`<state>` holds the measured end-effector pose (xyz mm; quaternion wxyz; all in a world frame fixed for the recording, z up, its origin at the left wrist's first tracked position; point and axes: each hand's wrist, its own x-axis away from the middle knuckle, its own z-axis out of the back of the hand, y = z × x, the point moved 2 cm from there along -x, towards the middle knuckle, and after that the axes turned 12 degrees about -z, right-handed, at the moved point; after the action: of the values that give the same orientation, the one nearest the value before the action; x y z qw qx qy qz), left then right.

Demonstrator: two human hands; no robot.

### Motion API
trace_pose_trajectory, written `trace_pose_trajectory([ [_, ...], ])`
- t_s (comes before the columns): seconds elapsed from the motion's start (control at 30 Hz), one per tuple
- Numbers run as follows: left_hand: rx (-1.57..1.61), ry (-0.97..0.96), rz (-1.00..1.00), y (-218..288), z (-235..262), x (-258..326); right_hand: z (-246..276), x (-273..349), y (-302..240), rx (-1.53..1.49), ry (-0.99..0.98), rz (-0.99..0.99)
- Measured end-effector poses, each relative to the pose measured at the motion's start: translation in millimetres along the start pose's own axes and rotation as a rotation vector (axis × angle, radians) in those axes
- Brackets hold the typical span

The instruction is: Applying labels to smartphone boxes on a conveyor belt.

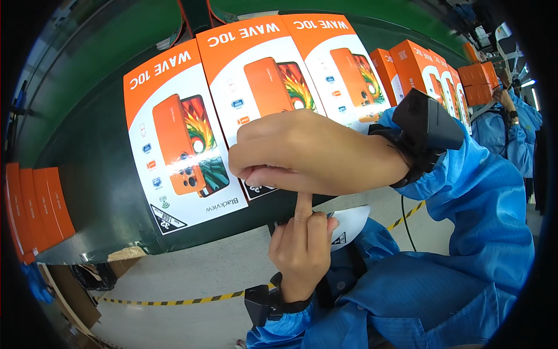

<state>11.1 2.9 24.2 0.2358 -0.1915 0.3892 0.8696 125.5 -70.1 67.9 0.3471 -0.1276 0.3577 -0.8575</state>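
Note:
Three white-and-orange phone boxes lie side by side on a dark green tabletop: a left box [136, 110], a middle box [218, 58] and a right box [305, 41]. My right hand [290, 148] is over the lower part of the middle box, fingers curled and pressed together by its corner with a black triangular label [258, 191]. What the fingertips hold, if anything, is hidden. Just below, my left hand [299, 250] is closed on a white sticker sheet [351, 224] bearing a dark triangular label. Its index finger points up, reaching the underside of my right hand.
More orange boxes [415, 64] stand upright to the right along the table. Further orange boxes [40, 203] stand at the far left edge. At the upper right is a co-worker in a blue sleeve [491, 128]. Yellow-black tape [174, 301] marks the floor below.

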Motion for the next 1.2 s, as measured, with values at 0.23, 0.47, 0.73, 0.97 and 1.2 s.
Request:
trace_pose_trajectory([
  [0.23,-0.034,-0.036,0.021,-1,0,0,5,-6,1,-0.17,-0.152,-0.126],
  [0.47,-0.024,-0.014,0.025,1,0,-1,13,-7,-1,-0.297,-0.234,-0.202],
  [0.73,-0.107,0.048,-0.048,-4,-4,0,9,-11,-1,-0.175,-0.221,-0.182],
  [0.97,-0.117,0.022,-0.053,-4,-3,1,9,-11,-2,-0.188,-0.212,-0.165],
  [1.2,-0.111,0.03,-0.053,-5,-3,0,7,-10,0,-0.163,-0.193,-0.171],
])
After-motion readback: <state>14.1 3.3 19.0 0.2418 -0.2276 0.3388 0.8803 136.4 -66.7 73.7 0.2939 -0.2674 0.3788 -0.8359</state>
